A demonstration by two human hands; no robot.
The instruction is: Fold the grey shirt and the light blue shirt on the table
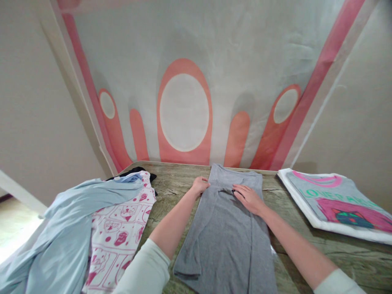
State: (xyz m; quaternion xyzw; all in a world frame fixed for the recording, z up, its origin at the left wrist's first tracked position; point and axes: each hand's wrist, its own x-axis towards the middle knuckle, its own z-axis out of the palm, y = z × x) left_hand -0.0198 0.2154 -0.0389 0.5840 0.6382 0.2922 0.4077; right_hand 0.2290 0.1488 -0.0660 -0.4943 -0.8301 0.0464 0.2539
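A grey long-sleeved shirt lies lengthwise on the wooden-topped table, its sides and sleeves folded inward and its top end toward the wall. At the shirt's left edge, near the top, my left hand has its fingers closed together on the fabric. My right hand rests palm down on the upper right part of the shirt, fingers stretched toward the middle. A small dark spot shows by its fingertips, too small to make out. Between the two hands the cloth is slightly wrinkled.
On the left lie a light blue garment, a white garment with pink prints and a black one. To the right sits a folded stack topped by a grey printed T-shirt. A wall with pink shapes borders the table's far edge.
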